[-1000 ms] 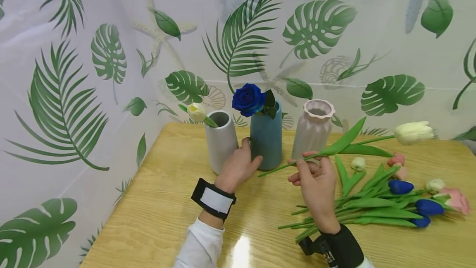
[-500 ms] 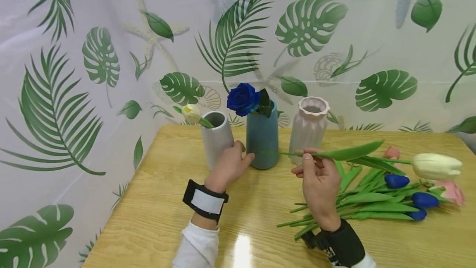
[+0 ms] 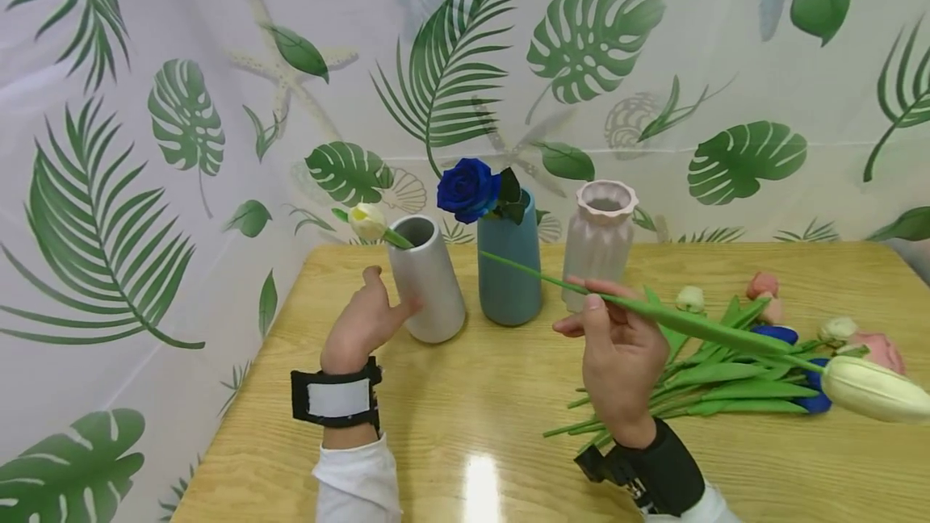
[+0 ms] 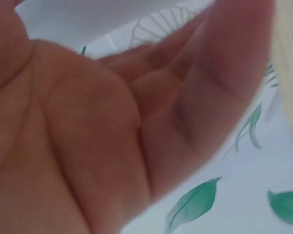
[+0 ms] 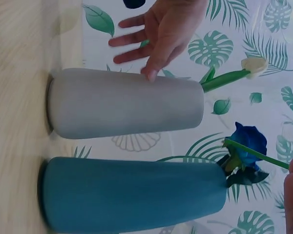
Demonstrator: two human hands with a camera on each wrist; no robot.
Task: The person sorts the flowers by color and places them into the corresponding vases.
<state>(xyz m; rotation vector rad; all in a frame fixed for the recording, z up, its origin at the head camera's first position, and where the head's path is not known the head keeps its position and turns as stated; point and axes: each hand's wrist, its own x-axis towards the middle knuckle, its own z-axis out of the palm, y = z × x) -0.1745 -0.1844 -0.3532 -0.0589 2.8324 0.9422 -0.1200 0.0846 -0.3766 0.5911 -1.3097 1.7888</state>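
Observation:
My left hand point(image 3: 363, 321) is at the left side of the grey-white vase point(image 3: 436, 293), fingers loosely extended and spread, thumb overlapping the vase's front. In the right wrist view this hand point(image 5: 168, 34) shows beside the vase with its thumb tip at the wall. That vase holds one white tulip point(image 3: 366, 221) leaning left over the rim. Thumb and fingers of my right hand point(image 3: 623, 361) pinch the green stem of another white tulip point(image 3: 875, 388). Its bloom points right and toward me; the bare stem end reaches up left in front of the blue vase point(image 3: 508, 281).
A blue rose point(image 3: 467, 190) stands in the blue vase. Right of it is a pink ribbed vase point(image 3: 599, 244). A pile of tulips and pink flowers point(image 3: 741, 382) lies on the wooden table point(image 3: 450, 426) at the right. A leaf-printed cloth point(image 3: 465, 63) hangs behind.
My left hand has moved from between the grey-white and blue vases to the grey-white vase's left side. In my right hand the tulip has tilted, bloom lower and nearer, stem end higher.

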